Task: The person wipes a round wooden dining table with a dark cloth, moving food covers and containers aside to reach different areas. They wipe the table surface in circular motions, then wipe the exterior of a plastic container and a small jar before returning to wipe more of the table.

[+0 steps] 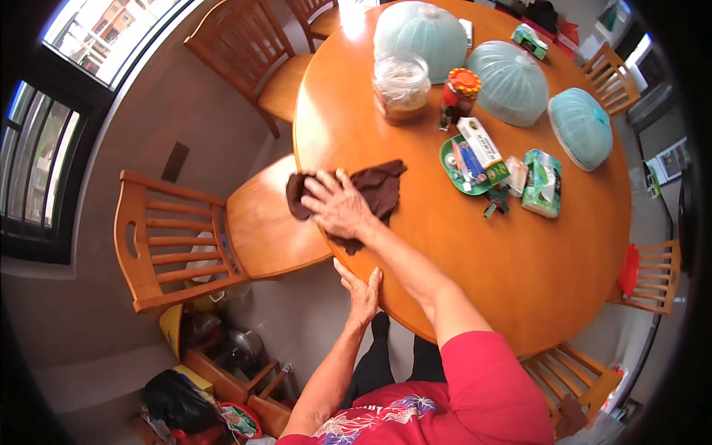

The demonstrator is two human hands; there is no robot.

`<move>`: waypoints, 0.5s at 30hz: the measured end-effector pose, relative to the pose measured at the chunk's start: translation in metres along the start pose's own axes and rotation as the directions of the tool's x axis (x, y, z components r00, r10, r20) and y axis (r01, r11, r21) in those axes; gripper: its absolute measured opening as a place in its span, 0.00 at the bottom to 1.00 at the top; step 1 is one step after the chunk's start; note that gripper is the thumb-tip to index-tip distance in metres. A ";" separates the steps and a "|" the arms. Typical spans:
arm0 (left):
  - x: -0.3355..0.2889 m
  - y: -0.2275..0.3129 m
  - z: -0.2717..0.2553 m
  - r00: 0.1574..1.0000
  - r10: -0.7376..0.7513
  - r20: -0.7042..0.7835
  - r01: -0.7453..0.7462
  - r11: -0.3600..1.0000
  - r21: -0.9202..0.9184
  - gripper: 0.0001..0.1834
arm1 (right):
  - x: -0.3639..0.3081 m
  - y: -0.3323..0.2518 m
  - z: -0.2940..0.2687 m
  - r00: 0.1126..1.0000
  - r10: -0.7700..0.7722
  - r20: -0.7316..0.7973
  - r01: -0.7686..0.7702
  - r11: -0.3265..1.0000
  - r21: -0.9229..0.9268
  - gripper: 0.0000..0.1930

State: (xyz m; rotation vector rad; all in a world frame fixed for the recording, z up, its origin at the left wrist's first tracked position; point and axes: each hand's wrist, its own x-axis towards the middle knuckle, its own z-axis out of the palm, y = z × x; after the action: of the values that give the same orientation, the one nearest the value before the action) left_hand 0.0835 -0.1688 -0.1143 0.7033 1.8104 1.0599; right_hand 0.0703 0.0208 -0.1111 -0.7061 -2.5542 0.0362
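A dark brown cloth (382, 189) lies crumpled on the round wooden table (512, 274), partly over its left edge. My right hand (341, 206) presses down on the cloth, fingers spread and flat, its arm reaching across in front of me. Part of the cloth bunches up beside the fingertips and hangs at the rim. Lower down, my left hand (361, 298) rests against the table's near edge, thumb and fingers apart, holding nothing.
Green mesh food covers (508, 81), a clear jar (401, 89), a red-lidded jar (460, 96), a green tray (454, 176) of small items and a tissue pack (542, 184) stand on the table. A wooden chair (271, 222) touches its left side; bags (178, 400) lie lower left.
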 end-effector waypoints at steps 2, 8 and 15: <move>0.013 -0.012 -0.009 0.992 -0.127 0.017 0.128 0.989 -0.073 0.59 | -0.021 -0.028 -0.021 0.999 0.011 0.046 -0.011 1.000 0.006 0.23; 0.010 -0.032 -0.053 0.844 0.009 0.536 0.304 0.816 -0.492 0.41 | -0.121 -0.076 -0.071 0.976 0.207 0.072 -0.210 0.977 0.042 0.27; -0.025 -0.032 -0.056 0.839 -0.189 0.510 0.333 0.919 -0.209 0.28 | -0.241 -0.111 -0.126 0.873 0.484 0.056 -0.484 0.875 -0.014 0.27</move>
State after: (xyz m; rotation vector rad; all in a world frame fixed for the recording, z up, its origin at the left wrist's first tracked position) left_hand 0.0430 -0.2250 -0.1194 0.4651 1.2419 0.8461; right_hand 0.2558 -0.2062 -0.0916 -1.3478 -2.3616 0.2260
